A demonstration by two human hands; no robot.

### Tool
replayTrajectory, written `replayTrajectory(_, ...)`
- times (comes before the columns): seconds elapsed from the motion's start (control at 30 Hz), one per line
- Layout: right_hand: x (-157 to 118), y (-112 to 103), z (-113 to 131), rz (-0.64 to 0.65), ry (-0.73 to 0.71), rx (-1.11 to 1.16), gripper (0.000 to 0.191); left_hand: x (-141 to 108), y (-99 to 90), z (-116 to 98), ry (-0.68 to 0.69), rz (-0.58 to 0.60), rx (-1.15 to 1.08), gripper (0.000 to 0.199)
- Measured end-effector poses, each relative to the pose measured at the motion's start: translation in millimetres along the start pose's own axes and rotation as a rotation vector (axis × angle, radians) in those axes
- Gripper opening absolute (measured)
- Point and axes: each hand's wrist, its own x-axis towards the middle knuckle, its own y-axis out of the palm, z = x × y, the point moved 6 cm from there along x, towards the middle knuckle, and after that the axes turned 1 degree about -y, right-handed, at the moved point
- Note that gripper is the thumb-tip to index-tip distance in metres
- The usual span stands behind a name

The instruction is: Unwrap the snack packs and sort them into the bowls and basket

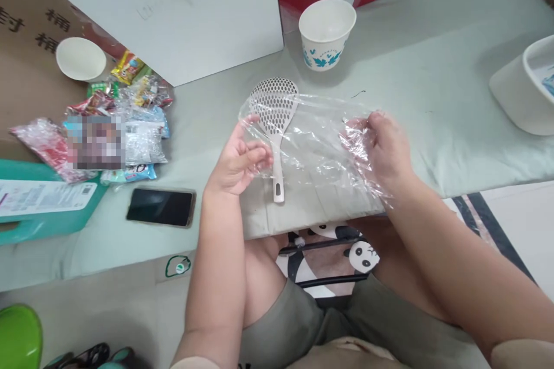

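Observation:
A clear plastic bag is stretched between my two hands above the table. My left hand grips its left edge, with the index finger raised along the film and the thumb bent in. At the other end, my right hand has the crumpled film bunched between thumb and fingers. Behind the bag, a pale skimmer ladle with a perforated head lies on the cloth, its handle towards me. Part of the ladle shows through the film, and neither hand appears to hold it.
A white paper cup with blue leaves stands beyond the bag. Snack packets, a phone and a teal board lie left. A white box stands behind; a white container is at right.

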Motion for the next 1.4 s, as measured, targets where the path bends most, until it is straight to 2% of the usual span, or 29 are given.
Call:
replayTrajectory(0.13, 2.9, -8.6, -1.3, -0.048, -0.002, 0.047, 0.037, 3.7, -24.8, -18.8, 0.151, -0.309, -0.189, 0.025)
replayTrajectory(0.23, 1.7, -11.4, -0.5, -0.023, 0.041, 0.074, 0.037, -1.9, -43.6, -27.0, 0.247, -0.536, -0.355, 0.017)
replayTrajectory(0.3, -1.4, -12.5, -0.9, -0.015, 0.076, 0.101, 0.036, -6.4, -45.3, -25.4, 0.294, -0.580, -0.509, 0.016)
replayTrajectory(0.37, -5.6, -11.0, -2.5, 0.008, 0.104, 0.136, 0.036, -7.6, -34.3, -17.6, 0.264, -0.499, -0.606, 0.031)
replayTrajectory(0.43, -10.8, -5.9, -4.9, 0.058, 0.121, 0.167, 0.036, -6.6, -14.2, -6.3, 0.162, -0.338, -0.557, 0.055)
replayTrajectory(0.5, -17.0, 1.9, -7.4, 0.117, 0.135, 0.193, 0.036, -6.0, 4.2, 3.8, 0.085, -0.196, -0.426, 0.049)
replayTrajectory(0.57, -23.9, 10.0, -9.5, 0.172, 0.166, 0.206, 0.039, -5.2, 11.0, 9.3, 0.049, -0.169, -0.318, 0.027)
replayTrajectory(0.63, -30.2, 16.8, -10.5, 0.240, 0.219, 0.203, 0.042, -4.9, 6.7, 8.1, 0.040, -0.235, -0.277, 0.011)
replayTrajectory(0.73, -36.1, 21.9, -11.4, 0.367, 0.344, 0.171, 0.039, -6.7, -1.9, -2.0, 0.033, -0.270, -0.299, 0.010)
replayTrajectory(0.87, -34.8, 22.6, -11.1, 0.494, 0.470, 0.086, 0.066, -12.8, -4.8, -12.1, 0.031, -0.117, -0.240, 0.017)
replayTrajectory(0.97, -30.0, 24.4, -9.8, 0.518, 0.523, 0.092, 0.082, -16.7, -8.6, -8.6, 0.024, 0.029, -0.183, 0.024)
replayTrajectory(1.07, -26.1, 26.2, -9.1, 0.523, 0.541, 0.138, 0.088, -19.0, -16.4, -4.9, 0.062, 0.120, -0.147, 0.036)
replayTrajectory(1.13, -27.1, 27.7, -11.8, 0.572, 0.550, 0.120, 0.087, -20.3, -19.1, -4.2, 0.080, 0.150, -0.112, 0.044)
replayTrajectory(1.2, -28.9, 27.2, -17.6, 0.610, 0.555, 0.036, 0.075, -21.1, -17.3, -5.5, 0.074, 0.164, -0.088, 0.046)
replayTrajectory(1.27, -26.0, 22.8, -21.5, 0.555, 0.510, -0.053, 0.048, -19.9, -14.6, -9.3, 0.063, 0.123, -0.109, 0.039)
replayTrajectory(1.33, -17.8, 15.8, -19.7, 0.417, 0.404, -0.086, 0.028, -16.3, -16.2, -14.6, 0.084, -0.001, -0.176, 0.026)
replayTrajectory(1.4, -9.2, 8.6, -14.2, 0.276, 0.286, -0.078, 0.020, -12.4, -23.9, -17.5, 0.126, -0.192, -0.217, 0.019)
